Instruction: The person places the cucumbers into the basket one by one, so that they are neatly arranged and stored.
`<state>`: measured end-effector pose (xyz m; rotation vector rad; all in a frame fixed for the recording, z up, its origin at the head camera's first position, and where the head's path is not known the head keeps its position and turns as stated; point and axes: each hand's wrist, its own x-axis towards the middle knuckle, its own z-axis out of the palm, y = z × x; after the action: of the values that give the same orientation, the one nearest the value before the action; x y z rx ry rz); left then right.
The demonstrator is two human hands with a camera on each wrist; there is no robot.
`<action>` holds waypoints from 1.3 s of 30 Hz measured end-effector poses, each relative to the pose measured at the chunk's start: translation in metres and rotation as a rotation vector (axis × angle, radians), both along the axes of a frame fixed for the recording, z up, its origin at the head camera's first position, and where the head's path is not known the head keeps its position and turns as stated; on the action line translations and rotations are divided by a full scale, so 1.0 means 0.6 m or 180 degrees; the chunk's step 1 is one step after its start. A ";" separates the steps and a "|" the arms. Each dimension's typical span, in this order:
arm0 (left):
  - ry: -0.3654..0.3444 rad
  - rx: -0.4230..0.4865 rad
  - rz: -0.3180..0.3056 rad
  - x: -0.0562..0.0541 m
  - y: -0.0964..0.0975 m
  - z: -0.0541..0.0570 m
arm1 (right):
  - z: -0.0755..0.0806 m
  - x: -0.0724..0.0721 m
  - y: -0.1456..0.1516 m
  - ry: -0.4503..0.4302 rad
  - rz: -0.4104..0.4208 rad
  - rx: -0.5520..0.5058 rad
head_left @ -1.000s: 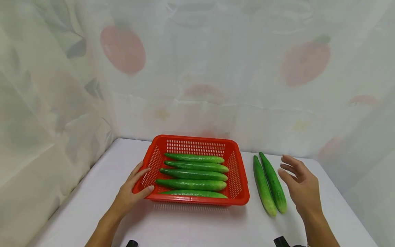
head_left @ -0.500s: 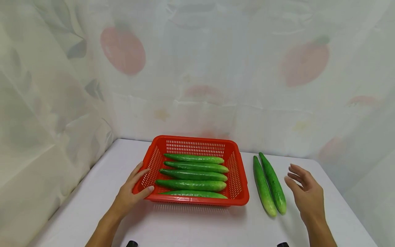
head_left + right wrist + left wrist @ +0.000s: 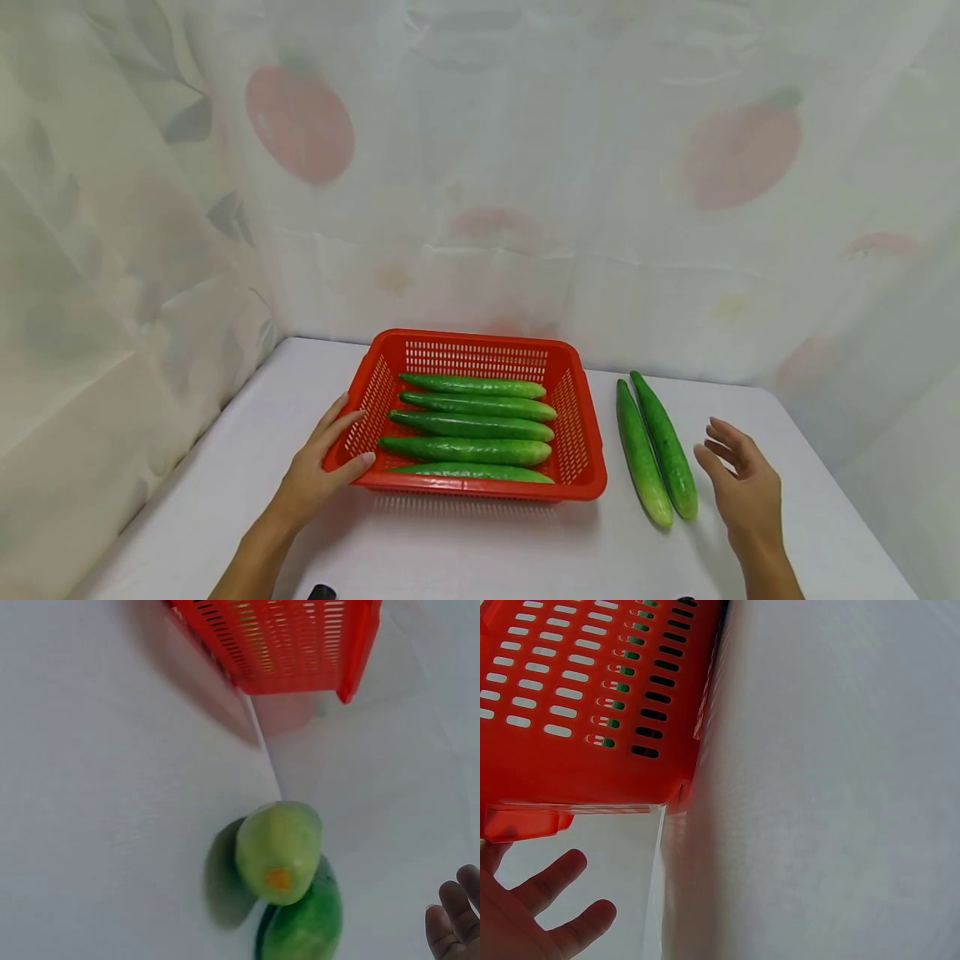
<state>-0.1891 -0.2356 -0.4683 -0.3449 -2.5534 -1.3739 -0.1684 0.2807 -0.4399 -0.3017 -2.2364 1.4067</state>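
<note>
A red plastic basket [image 3: 495, 492] holds several cucumbers [image 3: 472, 427] lying side by side across it. At its left front corner is my left hand [image 3: 318, 467], thumb at the front rim and fingers spread along the left side. The left wrist view shows two straight fingertips [image 3: 570, 862] apart from the basket wall. My right hand [image 3: 746, 483] hovers at the right with loosely bent fingers and nothing in them. Just left of it, two cucumbers [image 3: 643, 454] lie close together on the table; the right wrist view shows the pale end of one cucumber [image 3: 277, 851].
A white cloth covers the table [image 3: 450, 558]. Behind it hangs a pale curtain [image 3: 525, 167] with printed fruit, and another sheet [image 3: 135, 333] closes off the left side. Dark wrist-camera parts [image 3: 322, 592] show at the bottom edge.
My right hand has drawn back down and slightly right, away from the two loose cucumbers. The left hand, the basket and the cucumbers have kept their places.
</note>
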 end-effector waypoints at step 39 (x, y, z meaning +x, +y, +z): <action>0.0008 0.0046 -0.0027 -0.001 -0.001 0.002 | -0.123 -0.026 0.023 -0.0595 0.0233 0.0681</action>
<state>-0.1896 -0.2362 -0.4671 -0.3552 -2.5418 -1.3933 -0.1840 0.2947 -0.5137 -0.2914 -2.5490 1.2033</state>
